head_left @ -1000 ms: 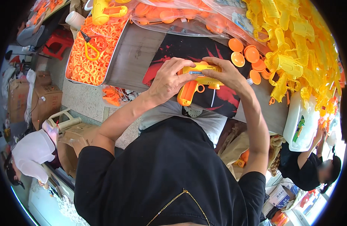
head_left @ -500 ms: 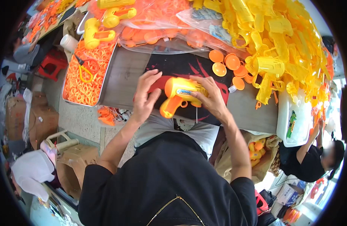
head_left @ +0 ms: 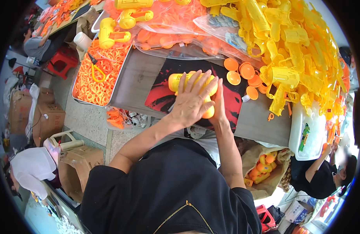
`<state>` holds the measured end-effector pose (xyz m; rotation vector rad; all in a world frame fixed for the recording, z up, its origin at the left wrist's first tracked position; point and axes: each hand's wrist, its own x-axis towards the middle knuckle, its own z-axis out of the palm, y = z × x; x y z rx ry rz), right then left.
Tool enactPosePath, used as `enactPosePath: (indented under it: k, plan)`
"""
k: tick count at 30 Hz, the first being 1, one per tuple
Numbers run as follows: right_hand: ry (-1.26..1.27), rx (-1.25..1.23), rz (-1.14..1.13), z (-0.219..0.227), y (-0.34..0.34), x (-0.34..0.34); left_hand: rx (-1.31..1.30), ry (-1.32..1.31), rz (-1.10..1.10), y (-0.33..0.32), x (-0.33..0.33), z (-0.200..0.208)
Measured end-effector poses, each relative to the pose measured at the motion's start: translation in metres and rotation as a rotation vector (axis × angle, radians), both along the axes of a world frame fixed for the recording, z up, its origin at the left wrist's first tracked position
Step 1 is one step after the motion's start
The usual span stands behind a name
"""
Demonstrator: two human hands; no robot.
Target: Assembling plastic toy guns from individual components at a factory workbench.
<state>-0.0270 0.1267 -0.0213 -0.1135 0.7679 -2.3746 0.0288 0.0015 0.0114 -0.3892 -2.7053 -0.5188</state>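
A yellow toy gun (head_left: pixel 173 82) lies on its side over the black-and-red mat (head_left: pixel 160 95), its round front end to the left and its handle pointing toward me. My left hand (head_left: pixel 191 98) lies flat across the top of it, fingers stretched and slightly spread, hiding most of the body. My right hand (head_left: pixel 219 102) stands on edge against the gun's right end, palm toward it, with the thumb hidden behind the gun and left hand. Orange discs (head_left: pixel 247 71) are scattered just beyond the mat's right side.
An orange-ring-filled tray (head_left: pixel 73 91) with scissors (head_left: pixel 97 69) on top stands left. Yellow gun shells (head_left: pixel 293 46) are heaped right, beside a white bin (head_left: pixel 299 134). Plastic bags of orange parts (head_left: pixel 168 21) line the back. A sack (head_left: pixel 266 189) of toys stands below; a co-worker (head_left: pixel 322 175) sits right.
My left hand has come over from the left and now lies on the toy gun. My right hand has shifted from the gun's top to its right end. The view has shifted slightly.
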Motion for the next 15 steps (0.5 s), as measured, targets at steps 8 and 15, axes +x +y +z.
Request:
enactPosePath:
  k: [8, 15]
  plan:
    - [0.811, 1.127, -0.293, 0.019, 0.045, -0.022, 0.760, 0.058, 0.015, -0.043, -0.041, 0.000]
    - [1.332, 1.239, -0.223, 0.023, 0.008, 0.004, -0.091, 0.163, 0.467, -0.176, -0.107, -0.052]
